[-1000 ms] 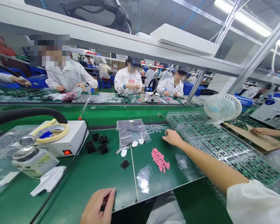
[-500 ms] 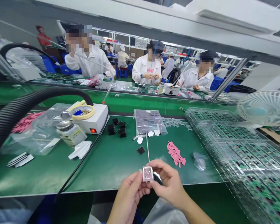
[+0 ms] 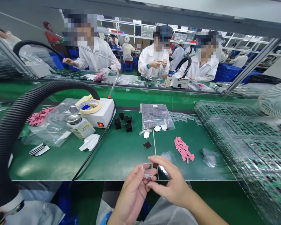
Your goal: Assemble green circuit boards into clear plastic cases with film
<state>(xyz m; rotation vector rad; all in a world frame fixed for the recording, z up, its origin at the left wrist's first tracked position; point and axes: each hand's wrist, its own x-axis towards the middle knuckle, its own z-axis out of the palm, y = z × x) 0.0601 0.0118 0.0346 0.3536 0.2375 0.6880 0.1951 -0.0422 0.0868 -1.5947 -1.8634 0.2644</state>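
We hold both hands close, low center: left hand (image 3: 131,195) turned up, fingers curled; right hand (image 3: 170,181) angled across, thumb and forefinger pinching.

Bright, even light; edges warped by fisheye distortion.

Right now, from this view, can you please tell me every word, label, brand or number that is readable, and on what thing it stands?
No text here can be read clearly.
Bottle label: too blurred to read.
Blue label inside the tape roll: too small to read.
Wall sign far behind: too small to read.
Small clear plastic case: no text can be seen.
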